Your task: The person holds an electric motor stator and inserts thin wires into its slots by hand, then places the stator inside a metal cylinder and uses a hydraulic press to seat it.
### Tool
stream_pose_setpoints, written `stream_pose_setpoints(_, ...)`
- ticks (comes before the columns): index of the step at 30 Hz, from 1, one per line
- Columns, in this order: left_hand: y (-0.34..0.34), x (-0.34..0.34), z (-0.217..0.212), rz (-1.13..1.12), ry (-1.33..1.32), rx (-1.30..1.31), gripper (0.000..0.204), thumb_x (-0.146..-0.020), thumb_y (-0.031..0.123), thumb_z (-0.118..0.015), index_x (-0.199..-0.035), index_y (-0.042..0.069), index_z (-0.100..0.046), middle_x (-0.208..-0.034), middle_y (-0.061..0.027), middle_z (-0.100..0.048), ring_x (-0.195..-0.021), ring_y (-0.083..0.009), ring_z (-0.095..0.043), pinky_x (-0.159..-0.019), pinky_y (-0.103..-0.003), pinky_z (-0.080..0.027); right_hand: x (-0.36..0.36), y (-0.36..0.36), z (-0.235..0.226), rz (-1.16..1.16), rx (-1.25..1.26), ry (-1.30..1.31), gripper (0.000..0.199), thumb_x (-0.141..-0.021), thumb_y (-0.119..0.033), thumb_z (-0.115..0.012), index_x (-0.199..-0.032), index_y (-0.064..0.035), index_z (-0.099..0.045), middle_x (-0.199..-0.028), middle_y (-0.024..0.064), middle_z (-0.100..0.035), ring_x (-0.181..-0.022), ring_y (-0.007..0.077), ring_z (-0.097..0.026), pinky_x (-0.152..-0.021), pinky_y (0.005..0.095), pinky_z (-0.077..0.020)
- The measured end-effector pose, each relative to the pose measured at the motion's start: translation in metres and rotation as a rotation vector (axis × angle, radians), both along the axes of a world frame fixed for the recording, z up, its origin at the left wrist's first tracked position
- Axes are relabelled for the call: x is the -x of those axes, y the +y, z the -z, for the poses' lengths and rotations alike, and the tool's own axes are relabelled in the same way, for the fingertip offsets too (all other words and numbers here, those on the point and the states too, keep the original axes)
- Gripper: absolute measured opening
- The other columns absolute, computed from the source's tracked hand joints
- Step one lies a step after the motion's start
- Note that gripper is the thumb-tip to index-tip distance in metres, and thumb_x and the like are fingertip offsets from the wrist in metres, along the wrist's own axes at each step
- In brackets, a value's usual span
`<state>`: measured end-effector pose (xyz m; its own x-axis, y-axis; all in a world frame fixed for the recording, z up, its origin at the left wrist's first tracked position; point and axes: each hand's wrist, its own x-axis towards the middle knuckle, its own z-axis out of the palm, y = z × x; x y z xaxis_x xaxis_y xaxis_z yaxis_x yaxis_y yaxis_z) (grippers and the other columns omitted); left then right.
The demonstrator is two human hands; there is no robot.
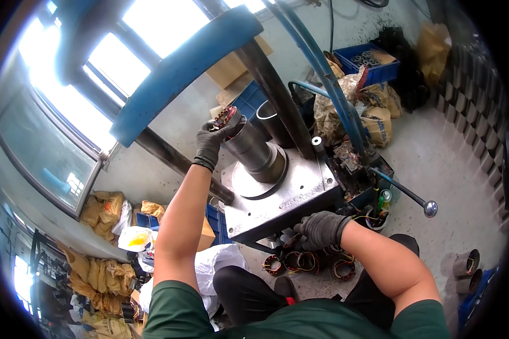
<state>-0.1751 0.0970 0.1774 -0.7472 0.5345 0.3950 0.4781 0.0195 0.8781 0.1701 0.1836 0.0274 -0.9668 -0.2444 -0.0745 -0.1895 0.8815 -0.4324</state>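
Stator winding [224, 117], copper-coloured and ring-shaped, sits at the top end of the dark steel cylinder [253, 151] of our press; we grip it with our left hand [214, 141], gloved in dark fabric, the fingers curled around its rim and the thumb pressing against the cylinder's upper edge; the cylinder stands on a round collar on the grey steel plate [291, 195] of the machine, tilted in our view by the lens; our right hand [320, 229], also gloved, reaches down below the plate's front edge with its fingers bent and closed on something among the wound stators [300, 261] lying on the floor; what exactly it pinches we cannot tell; a lever with a round knob [430, 208] juts out to the right of the press; blue hoses [328, 73] rise behind it; a blue crate [367, 61] holding metal rings stands farther back by the wall.
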Motion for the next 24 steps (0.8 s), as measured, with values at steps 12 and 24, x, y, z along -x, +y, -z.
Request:
stream_pose_setpoints(12,-0.003,0.007,0.014,-0.089,0.333,0.255,0.048,-0.07,0.017,-0.094,-0.102,0.002,-0.061,-0.095,-0.0075,-0.07,-0.088,-0.0168,-0.063,-0.081,-0.031,-0.054,0.007,-0.008,0.005,-0.013,-0.02,-0.063,0.046,-0.085,-0.036,-0.068,-0.124,-0.01,-0.067,-0.112,0.0164,-0.072,-0.107,0.0354,-0.069,-0.093,0.0465,-0.0548)
stream_pose_setpoints(24,-0.003,0.011,0.013,-0.122,0.364,0.344,0.057,-0.068,0.027,-0.095,-0.108,0.001,-0.065,-0.099,-0.0133,-0.074,-0.094,-0.0211,-0.071,-0.084,-0.035,-0.056,0.004,-0.01,-0.009,-0.1,-0.105,-0.106,0.063,-0.087,-0.041,-0.068,-0.14,-0.01,-0.057,-0.118,0.0172,-0.071,-0.108,0.0354,-0.068,-0.094,0.0458,-0.0547)
